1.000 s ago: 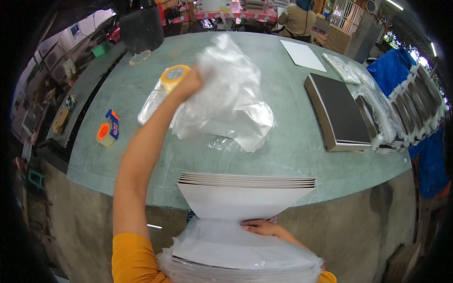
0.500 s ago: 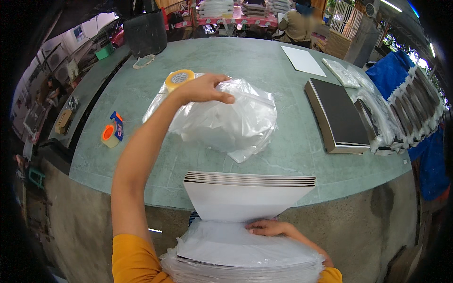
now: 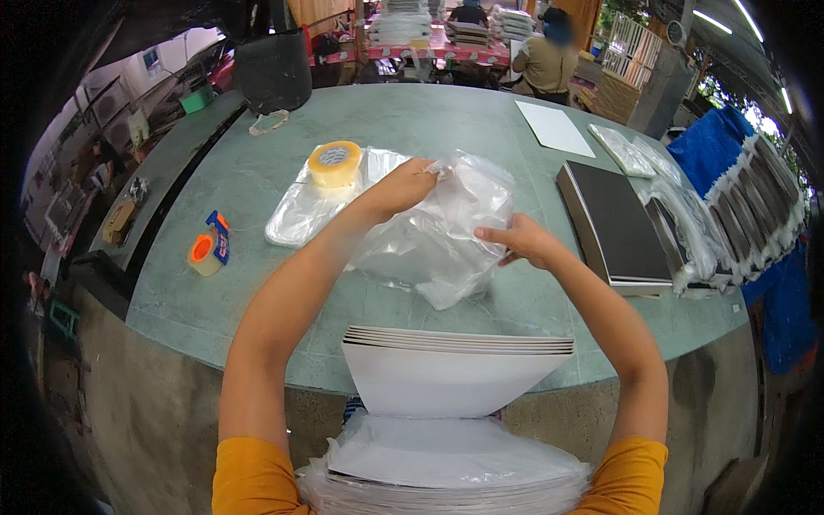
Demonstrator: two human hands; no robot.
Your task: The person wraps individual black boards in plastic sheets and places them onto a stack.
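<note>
A crumpled clear plastic bag [image 3: 446,245] is lifted partly off the green table. My left hand [image 3: 414,182] is closed on its upper edge. At the bag's right side, my right hand [image 3: 525,242] has its thumb over the plastic and its fingers curled beneath. Left of the bag, a roll of clear tape [image 3: 333,165] sits on a flat pile of clear plastic bags [image 3: 292,213]. Closest to me, a stack of white boards [image 3: 459,373] leans against the table edge, behind a plastic-wrapped stack [image 3: 455,451].
An orange and blue tape dispenser [image 3: 209,247] lies on the left of the table [image 3: 223,335]. Black-covered boards [image 3: 614,219] and plastic-wrapped packs [image 3: 687,223] are at the right. A white sheet [image 3: 555,129] lies farther back, near a black bucket [image 3: 273,73]. A person [image 3: 549,64] is beyond the table.
My right hand has come up from the wrapped stack to the bag's right side. My left hand has moved right and gathered the bag, uncovering more of the flat pile under the tape.
</note>
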